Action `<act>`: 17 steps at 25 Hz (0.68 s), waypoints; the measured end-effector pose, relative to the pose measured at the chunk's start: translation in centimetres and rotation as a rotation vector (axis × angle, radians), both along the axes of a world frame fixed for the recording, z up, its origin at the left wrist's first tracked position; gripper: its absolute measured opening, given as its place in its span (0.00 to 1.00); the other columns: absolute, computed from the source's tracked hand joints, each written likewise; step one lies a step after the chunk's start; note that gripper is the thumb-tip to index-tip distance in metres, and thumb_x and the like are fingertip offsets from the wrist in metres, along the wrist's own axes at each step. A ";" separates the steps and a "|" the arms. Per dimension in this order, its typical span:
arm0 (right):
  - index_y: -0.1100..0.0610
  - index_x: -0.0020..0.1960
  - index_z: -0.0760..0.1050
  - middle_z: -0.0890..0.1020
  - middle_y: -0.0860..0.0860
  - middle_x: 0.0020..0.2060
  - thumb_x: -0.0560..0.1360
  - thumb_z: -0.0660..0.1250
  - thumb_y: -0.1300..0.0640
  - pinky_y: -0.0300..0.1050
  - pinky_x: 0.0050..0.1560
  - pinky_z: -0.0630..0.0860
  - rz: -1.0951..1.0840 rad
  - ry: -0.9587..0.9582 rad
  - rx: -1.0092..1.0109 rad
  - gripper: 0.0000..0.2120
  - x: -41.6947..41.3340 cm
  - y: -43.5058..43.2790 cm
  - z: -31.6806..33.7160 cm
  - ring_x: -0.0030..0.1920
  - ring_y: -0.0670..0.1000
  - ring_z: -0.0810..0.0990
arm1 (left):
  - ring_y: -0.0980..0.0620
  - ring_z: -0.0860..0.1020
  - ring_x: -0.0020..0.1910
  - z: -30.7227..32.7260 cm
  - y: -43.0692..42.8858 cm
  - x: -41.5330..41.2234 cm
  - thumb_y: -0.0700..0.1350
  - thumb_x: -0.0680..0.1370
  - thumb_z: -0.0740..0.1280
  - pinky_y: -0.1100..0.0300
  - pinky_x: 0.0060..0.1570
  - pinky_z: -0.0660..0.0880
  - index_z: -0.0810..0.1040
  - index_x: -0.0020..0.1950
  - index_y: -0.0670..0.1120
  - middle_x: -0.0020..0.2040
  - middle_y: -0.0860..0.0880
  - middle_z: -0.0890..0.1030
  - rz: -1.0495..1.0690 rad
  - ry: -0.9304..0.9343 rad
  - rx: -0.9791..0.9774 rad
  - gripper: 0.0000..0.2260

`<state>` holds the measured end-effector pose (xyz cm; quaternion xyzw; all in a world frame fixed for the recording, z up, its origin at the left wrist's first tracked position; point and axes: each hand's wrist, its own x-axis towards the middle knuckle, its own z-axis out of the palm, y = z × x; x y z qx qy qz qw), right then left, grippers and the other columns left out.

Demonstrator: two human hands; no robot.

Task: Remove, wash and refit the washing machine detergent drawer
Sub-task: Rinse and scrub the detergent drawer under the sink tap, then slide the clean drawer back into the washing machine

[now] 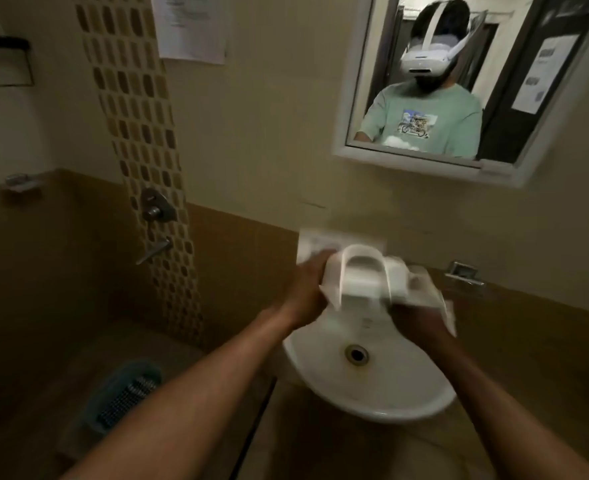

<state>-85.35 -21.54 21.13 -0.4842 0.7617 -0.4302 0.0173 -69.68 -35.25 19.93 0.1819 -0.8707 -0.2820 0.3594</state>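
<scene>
Two bare forearms reach forward over a white washbasin (372, 407), whose drain (357, 354) sits in the bowl's middle. Down to the left a blue basket (123, 393) lies on the floor. Above the basin's far side both hands hold the white detergent drawer (362, 278), which is blurred and tilted, with its open compartment facing the camera. The left hand (307, 289) has its fingers (320, 259) clasped round the drawer's left end. The right hand (414, 317) is against the right end from below, but it is too dark and blurred to tell how its fingers lie. Beyond, a shower mixer (156, 209) is on the mosaic strip, and a mirror (424, 81) hangs above.
</scene>
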 end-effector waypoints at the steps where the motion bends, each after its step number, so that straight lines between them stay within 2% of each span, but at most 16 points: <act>1: 0.56 0.52 0.73 0.82 0.54 0.43 0.78 0.65 0.65 0.36 0.40 0.81 0.059 -0.091 0.093 0.06 0.7 1.5 -1.4 0.39 0.50 0.81 | 0.38 0.75 0.65 -2.2 0.7 -0.5 0.43 0.74 0.59 0.49 0.64 0.73 0.75 0.66 0.41 0.62 0.40 0.79 0.032 -0.163 0.162 0.21; 2: 0.51 0.49 0.74 0.82 0.52 0.44 0.78 0.65 0.65 0.43 0.40 0.83 0.103 -0.129 0.128 0.09 0.6 2.7 -3.1 0.39 0.48 0.81 | 0.39 0.76 0.63 -2.9 2.2 -0.5 0.39 0.75 0.60 0.50 0.62 0.74 0.76 0.64 0.42 0.60 0.42 0.80 0.032 -0.227 0.291 0.19; 3: 0.45 0.48 0.74 0.82 0.48 0.44 0.78 0.64 0.65 0.46 0.40 0.83 0.149 -0.087 0.100 0.14 0.0 3.9 -3.9 0.40 0.46 0.81 | 0.40 0.77 0.63 -3.9 3.6 -0.8 0.35 0.76 0.60 0.52 0.61 0.74 0.76 0.64 0.43 0.58 0.44 0.79 0.042 -0.218 0.383 0.18; 4: 0.43 0.47 0.75 0.81 0.45 0.43 0.77 0.65 0.65 0.48 0.40 0.82 0.148 -0.081 0.066 0.16 -0.8 5.1 -3.9 0.41 0.46 0.82 | 0.42 0.76 0.62 -3.7 5.1 -0.9 0.32 0.76 0.60 0.53 0.61 0.73 0.75 0.65 0.43 0.58 0.45 0.79 0.043 -0.234 0.377 0.18; 7: 0.53 0.48 0.80 0.84 0.52 0.42 0.77 0.66 0.60 0.57 0.38 0.82 0.132 -0.157 0.149 0.04 -3.4 7.6 -3.6 0.40 0.51 0.84 | 0.43 0.77 0.62 -2.5 8.2 -1.2 0.32 0.74 0.62 0.47 0.63 0.74 0.75 0.67 0.44 0.61 0.42 0.80 0.083 -0.221 0.465 0.22; 10: 0.53 0.51 0.81 0.86 0.52 0.42 0.75 0.70 0.57 0.46 0.33 0.83 0.197 -0.234 0.153 0.06 -3.3 9.2 -2.9 0.36 0.48 0.85 | 0.45 0.79 0.58 -1.9 11.4 -0.1 0.35 0.75 0.64 0.46 0.59 0.78 0.77 0.66 0.44 0.58 0.45 0.81 0.176 -0.196 0.656 0.19; 12: 0.54 0.53 0.80 0.86 0.52 0.41 0.74 0.72 0.52 0.45 0.34 0.83 0.263 -0.319 0.177 0.09 -2.2 9.3 -2.5 0.35 0.48 0.86 | 0.47 0.80 0.53 -2.1 13.4 1.9 0.37 0.77 0.66 0.50 0.53 0.80 0.76 0.64 0.41 0.53 0.47 0.81 0.294 -0.126 0.800 0.15; 15: 0.54 0.56 0.80 0.86 0.48 0.46 0.74 0.71 0.48 0.46 0.43 0.84 0.419 -0.419 0.313 0.14 1.0 9.1 -3.8 0.43 0.47 0.86 | 0.49 0.80 0.49 -2.6 15.6 6.4 0.47 0.77 0.69 0.53 0.46 0.80 0.71 0.59 0.41 0.51 0.47 0.78 0.512 -0.030 0.927 0.15; 17: 0.49 0.58 0.78 0.85 0.43 0.50 0.76 0.68 0.46 0.41 0.45 0.82 0.526 -0.494 0.397 0.13 4.0 8.8 -5.1 0.49 0.47 0.84 | 0.52 0.79 0.45 -3.3 16.8 10.0 0.53 0.77 0.68 0.59 0.40 0.76 0.73 0.55 0.43 0.48 0.47 0.78 0.623 0.008 0.969 0.15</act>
